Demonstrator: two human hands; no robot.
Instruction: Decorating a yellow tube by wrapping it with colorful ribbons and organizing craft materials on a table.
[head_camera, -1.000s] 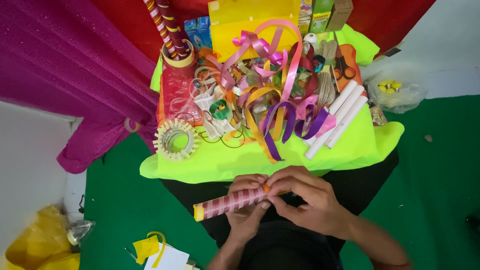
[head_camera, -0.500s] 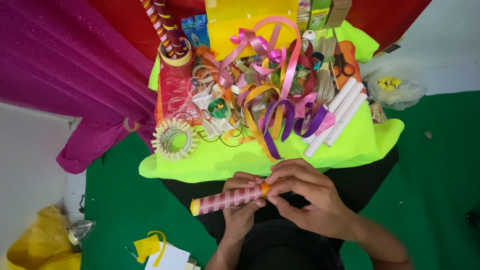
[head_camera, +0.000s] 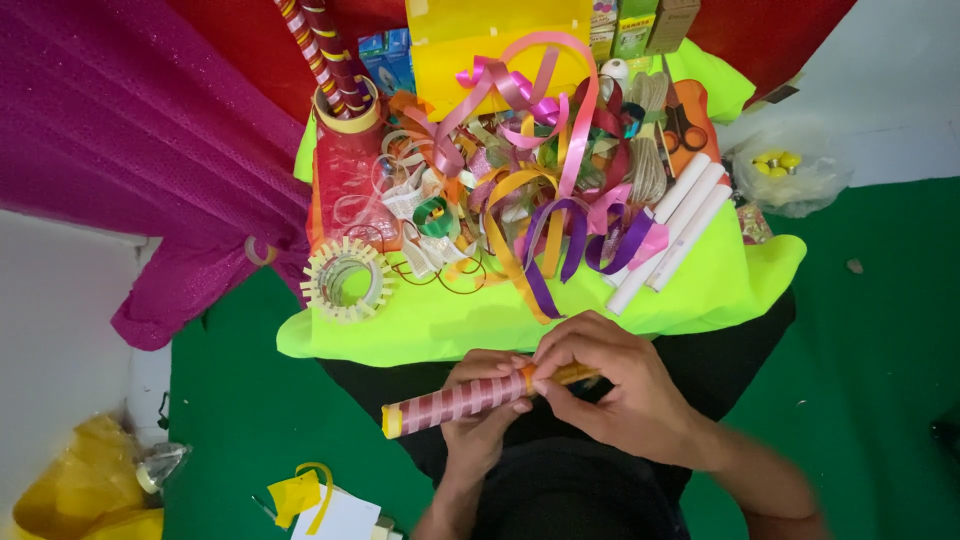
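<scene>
Over the lap, just off the desk's (head_camera: 420, 335) near edge, the left hand (head_camera: 480, 425) closes its grip around a stick (head_camera: 455, 402). Ribbon covers most; the right hand (head_camera: 610, 395) apparently pinches the bare orange end.

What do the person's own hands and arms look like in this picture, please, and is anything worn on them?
Both are bare. The left hand and the right hand wear no gloves, and no rings, watch or bracelet show. The forearms are uncovered as far as the picture's lower edge, so no sleeve is in view. The nails look short and plain. The right forearm is slightly blurred near the corner.
</scene>
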